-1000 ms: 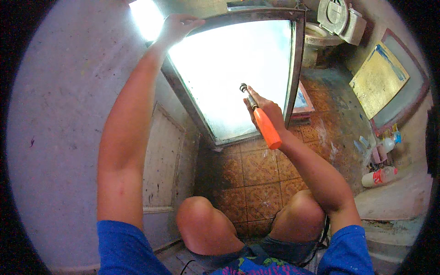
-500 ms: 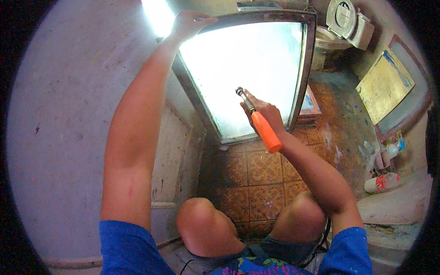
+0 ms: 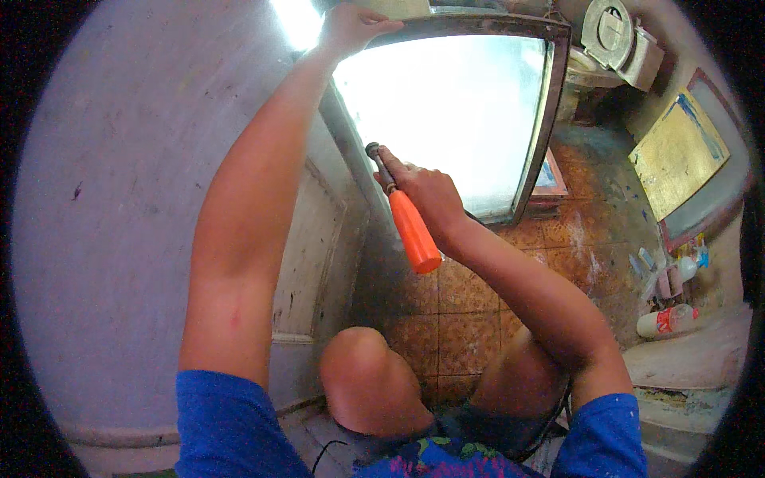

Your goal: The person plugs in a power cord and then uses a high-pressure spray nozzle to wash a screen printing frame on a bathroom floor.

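Observation:
My left hand reaches up to the far left and grips the top corner of a dark-edged frame, thumb along its top bar. A pale, brightly lit panel fills the frame, which stands tilted in front of me. In my right hand is a spray gun with a metal barrel and a bright orange cylindrical part that points back toward me. Its metal tip lies over the panel's left side; whether it touches cannot be made out. A dark hose shows behind my right wrist.
Along the left runs a pale wall. Brown patterned tiles cover the floor beyond my knees. At the right a yellow sheet leans on another frame, with a red-labelled bottle nearer. A toilet stands far right.
My right hand has swept the spray gun leftward across the panel. The frame, with my left hand on its corner, appears slightly farther right in view.

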The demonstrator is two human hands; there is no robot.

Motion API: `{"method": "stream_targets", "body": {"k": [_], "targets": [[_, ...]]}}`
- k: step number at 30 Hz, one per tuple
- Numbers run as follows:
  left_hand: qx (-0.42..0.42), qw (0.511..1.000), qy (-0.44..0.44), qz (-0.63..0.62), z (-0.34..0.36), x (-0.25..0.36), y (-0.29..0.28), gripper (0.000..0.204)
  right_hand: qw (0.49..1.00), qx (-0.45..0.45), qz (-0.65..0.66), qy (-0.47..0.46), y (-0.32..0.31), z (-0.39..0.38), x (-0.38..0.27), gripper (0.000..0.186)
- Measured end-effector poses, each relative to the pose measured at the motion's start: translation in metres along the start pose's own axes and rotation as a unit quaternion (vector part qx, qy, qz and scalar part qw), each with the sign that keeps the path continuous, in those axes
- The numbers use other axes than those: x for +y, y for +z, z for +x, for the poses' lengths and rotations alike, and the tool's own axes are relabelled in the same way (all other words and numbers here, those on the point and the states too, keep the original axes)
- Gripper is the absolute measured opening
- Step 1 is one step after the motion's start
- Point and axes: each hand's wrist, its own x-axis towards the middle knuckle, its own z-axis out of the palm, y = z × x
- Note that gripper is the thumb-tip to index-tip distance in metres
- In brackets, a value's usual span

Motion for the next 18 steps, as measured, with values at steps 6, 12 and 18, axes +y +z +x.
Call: {"method": "stream_targets", "body": {"k": [6, 12, 18], "targets": [[0.042, 0.998, 0.050, -0.022, 0.005, -0.009, 0.004, 0.047, 1.000, -0.017, -0.008, 0.001, 0.018, 0.000, 0.002, 0.044], [0.024, 0.997, 0.061, -0.041, 0.009, -0.004, 0.000, 0.051, 0.999, -0.040, -0.012, 0.013, 0.025, 0.001, 0.008, 0.041], [0.036, 0.996, 0.051, -0.058, 0.006, -0.004, 0.001, 0.049, 1.000, 0.007, 0.004, 0.020, 0.028, 0.006, 0.010, 0.043]]}}
